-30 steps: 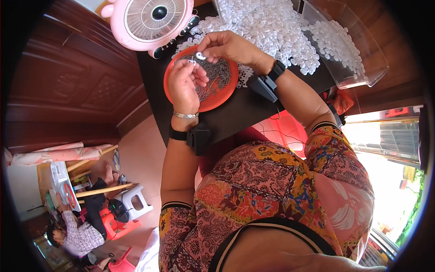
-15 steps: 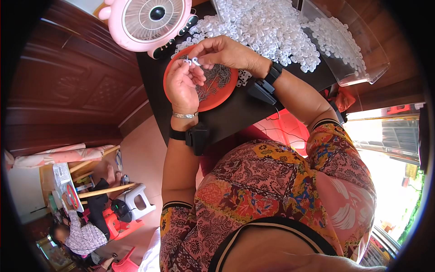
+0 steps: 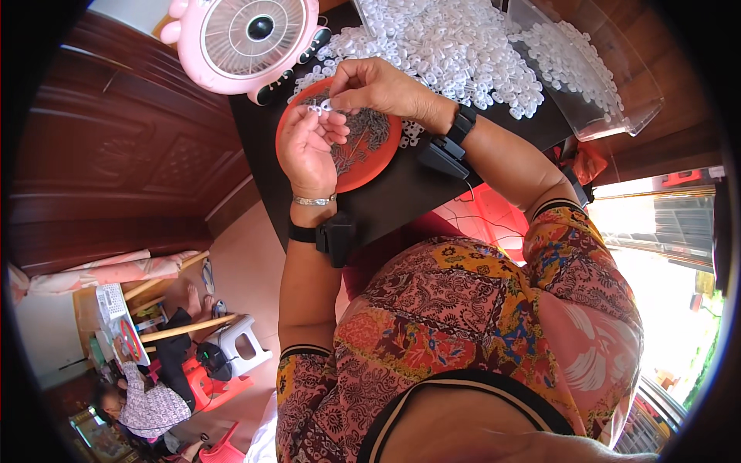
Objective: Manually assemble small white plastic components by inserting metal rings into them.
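Over an orange-red bowl [image 3: 356,184] of small grey metal pieces [image 3: 370,131], my two hands meet at a small white plastic piece [image 3: 325,105] with round holes. My left hand [image 3: 307,150] is palm up, its thumb and fingertips pinching a small white piece [image 3: 314,110]. Coming from the right, my right hand [image 3: 378,89] grips the neighbouring white piece between thumb and forefinger. The two pieces touch or nearly touch; whether they are joined I cannot tell. A large heap of similar white pieces [image 3: 455,46] lies beyond my right hand on the dark table [image 3: 386,220].
A pink fan [image 3: 255,38] stands at the far left of the table. At the right, a clear plastic bin [image 3: 617,127] holds more white pieces. Lower left, another person [image 3: 158,405] sits near a grey-white stool [image 3: 243,347]. A red stool [image 3: 482,220] is under the table.
Both hands stay over the bowl. My right fingertips have shifted slightly left, bringing the white pieces closer together. The whole view has tilted a little.
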The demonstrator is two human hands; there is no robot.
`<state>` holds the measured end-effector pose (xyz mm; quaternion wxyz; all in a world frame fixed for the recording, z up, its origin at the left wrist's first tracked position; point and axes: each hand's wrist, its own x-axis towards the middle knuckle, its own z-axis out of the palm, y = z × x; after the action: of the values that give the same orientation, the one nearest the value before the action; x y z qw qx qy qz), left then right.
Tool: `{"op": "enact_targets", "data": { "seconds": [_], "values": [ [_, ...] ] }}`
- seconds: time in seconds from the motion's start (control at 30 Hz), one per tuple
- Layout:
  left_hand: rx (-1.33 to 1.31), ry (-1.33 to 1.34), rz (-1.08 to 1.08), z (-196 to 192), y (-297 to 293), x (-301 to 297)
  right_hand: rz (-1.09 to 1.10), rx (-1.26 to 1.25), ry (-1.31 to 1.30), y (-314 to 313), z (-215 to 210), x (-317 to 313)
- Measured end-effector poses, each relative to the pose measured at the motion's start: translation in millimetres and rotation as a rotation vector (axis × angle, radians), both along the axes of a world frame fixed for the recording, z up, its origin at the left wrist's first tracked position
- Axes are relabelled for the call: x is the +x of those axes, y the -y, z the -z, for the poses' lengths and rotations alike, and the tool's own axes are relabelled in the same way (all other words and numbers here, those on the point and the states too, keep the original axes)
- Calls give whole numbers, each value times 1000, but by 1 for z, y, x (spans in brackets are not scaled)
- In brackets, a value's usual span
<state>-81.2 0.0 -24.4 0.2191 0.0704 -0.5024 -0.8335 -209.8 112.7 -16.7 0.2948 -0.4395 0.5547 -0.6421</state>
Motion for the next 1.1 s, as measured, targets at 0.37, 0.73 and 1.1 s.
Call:
{"op": "enact_targets", "data": {
  "seconds": [0.37, 0.73, 1.1],
  "values": [
    [-108, 206, -121, -3, -8, -1, 107, 8, 282, -1, -4, 3],
    [-125, 239, -142, -1, -7, -1, 92, -12, 246, -1, -2, 2],
    [-153, 266, -182, -2, -9, -1, 96, -26, 91, -2, -3, 4]
  ]
}}
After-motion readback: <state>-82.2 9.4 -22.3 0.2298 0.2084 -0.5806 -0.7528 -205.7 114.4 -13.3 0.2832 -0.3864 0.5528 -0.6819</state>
